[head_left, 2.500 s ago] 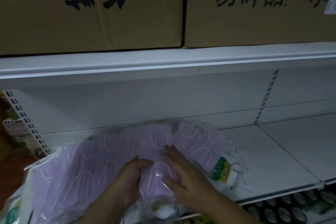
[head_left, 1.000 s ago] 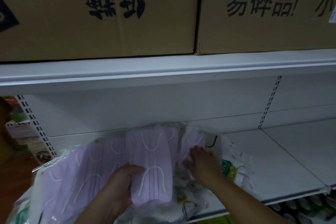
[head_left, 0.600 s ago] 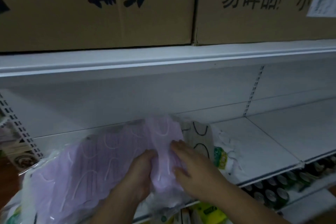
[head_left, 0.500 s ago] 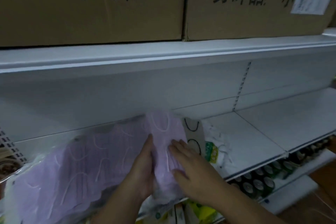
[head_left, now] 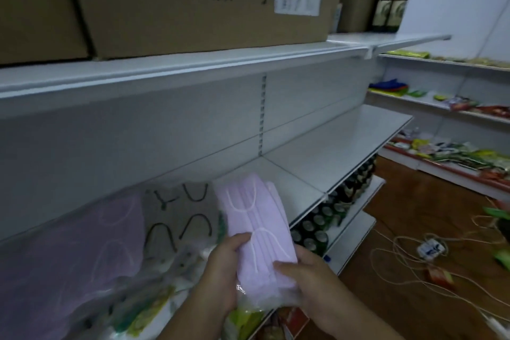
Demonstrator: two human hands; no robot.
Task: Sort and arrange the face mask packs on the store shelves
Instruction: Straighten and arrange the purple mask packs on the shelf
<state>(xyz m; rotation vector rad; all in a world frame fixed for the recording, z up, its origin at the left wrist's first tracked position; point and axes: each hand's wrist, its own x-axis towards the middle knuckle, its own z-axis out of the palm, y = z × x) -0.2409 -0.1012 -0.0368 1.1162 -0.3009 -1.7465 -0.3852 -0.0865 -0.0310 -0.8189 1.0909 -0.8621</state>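
hands: your left hand (head_left: 220, 270) and right hand (head_left: 311, 281) both grip the purple mask pack (head_left: 256, 232);
shelf: grey mask pack (head_left: 179, 218) lying beside it on the white shelf (head_left: 331, 152)

You have a single head-worn, wide-angle view; it looks forward and down, angled obliquely along the white shelf (head_left: 317, 152), whose run recedes to the right; your hands sit close below the lens, at that shelf's front edge; cardboard boxes (head_left: 198, 3) loom just above the shelf; the wooden floor (head_left: 414, 229) lies right of it.
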